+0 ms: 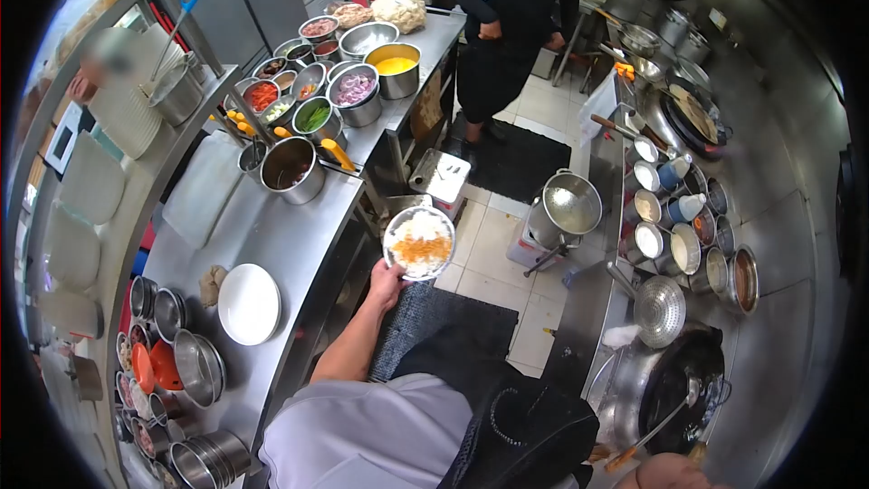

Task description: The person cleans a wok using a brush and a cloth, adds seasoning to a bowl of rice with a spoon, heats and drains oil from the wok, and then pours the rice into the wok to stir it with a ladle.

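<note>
My left hand (387, 284) grips the near rim of a round bowl (389, 252), held out over the aisle. White rice (415, 221) fills it, with an orange-brown topping (424, 249) across the middle. At the bottom right edge, part of my right hand (670, 473) shows beside the wok, its fingers cut off by the frame. Close to it lies a ladle (665, 426) with a wooden handle, its head resting in the dark wok (656, 389). Whether my right hand touches a handle is not visible.
A white plate (250, 304) lies on the left steel counter (312, 244). Tubs of chopped onion (353, 88) and other ingredients stand farther back. A large pot (568, 204) stands low in the aisle. A co-worker (507, 18) in a black apron stands ahead. A perforated skimmer (659, 311) rests right.
</note>
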Tool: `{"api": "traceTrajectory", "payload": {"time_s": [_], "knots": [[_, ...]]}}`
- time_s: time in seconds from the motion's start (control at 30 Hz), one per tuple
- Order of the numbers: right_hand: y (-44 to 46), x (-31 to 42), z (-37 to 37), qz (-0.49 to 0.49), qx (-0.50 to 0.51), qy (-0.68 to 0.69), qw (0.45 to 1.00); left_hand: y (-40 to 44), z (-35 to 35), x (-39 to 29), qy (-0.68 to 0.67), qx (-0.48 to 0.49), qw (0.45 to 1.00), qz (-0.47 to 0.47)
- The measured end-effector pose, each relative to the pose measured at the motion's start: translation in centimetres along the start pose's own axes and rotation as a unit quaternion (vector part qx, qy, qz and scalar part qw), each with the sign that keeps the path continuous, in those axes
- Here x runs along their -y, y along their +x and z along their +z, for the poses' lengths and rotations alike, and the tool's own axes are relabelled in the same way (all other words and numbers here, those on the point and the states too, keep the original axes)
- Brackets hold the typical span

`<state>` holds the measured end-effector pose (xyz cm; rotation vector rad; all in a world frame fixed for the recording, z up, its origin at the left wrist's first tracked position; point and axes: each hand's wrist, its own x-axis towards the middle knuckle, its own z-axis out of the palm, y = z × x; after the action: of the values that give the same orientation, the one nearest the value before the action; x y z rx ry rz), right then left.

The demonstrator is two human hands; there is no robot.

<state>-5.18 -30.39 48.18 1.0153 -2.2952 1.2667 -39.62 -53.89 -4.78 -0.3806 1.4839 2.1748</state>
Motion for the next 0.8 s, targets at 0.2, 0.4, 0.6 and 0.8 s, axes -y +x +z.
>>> {"api": "traceTrajectory", "payload": {"time_s": [0.2, 0.4, 0.6, 0.8], "knots": [[-0.4, 1.4, 2.3, -0.02, -0.13, -0.086, 0.988, 0.3, 5.9, 2.4, 0.047, 0.115, 0.991, -0.048], [-7.8, 6.0, 3.2, 0.039, -0.219, -0.065, 0.973, -0.2, 9.7, 4.1, 0.085, 0.197, 0.973, -0.084], [-27.7, -1.5, 5.1, 0.451, -0.659, -0.365, 0.478, -1.6, 11.5, 6.0, 0.128, 0.228, 0.959, -0.114], [-45.9, -8.6, 15.3, 0.749, -0.434, -0.426, 0.265, -3.1, 12.8, 6.9, 0.171, 0.267, 0.941, -0.12]]}}
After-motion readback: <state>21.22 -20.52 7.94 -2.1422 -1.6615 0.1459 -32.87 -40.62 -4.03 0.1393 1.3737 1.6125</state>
